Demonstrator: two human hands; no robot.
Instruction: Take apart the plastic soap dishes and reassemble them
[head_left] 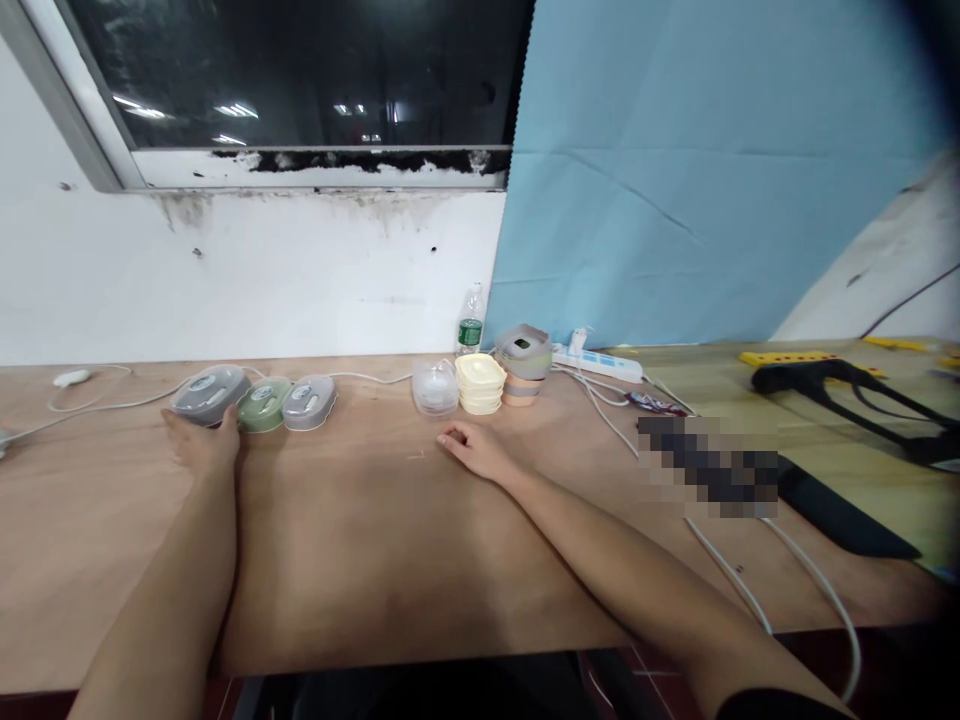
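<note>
My left hand reaches to the far left of the wooden table and touches the grey lidded box; its fingers are mostly hidden behind the hand. Beside that box sit a green lidded box and a second grey lidded box. My right hand lies flat on the table, fingers loosely apart, holding nothing. Just beyond it stand a clear box, a stack of yellow boxes and a grey-and-pink stack.
A water bottle stands at the wall. A white power strip and its cables run along the right side. A black stand and yellow strip lie far right. A white cable trails at left.
</note>
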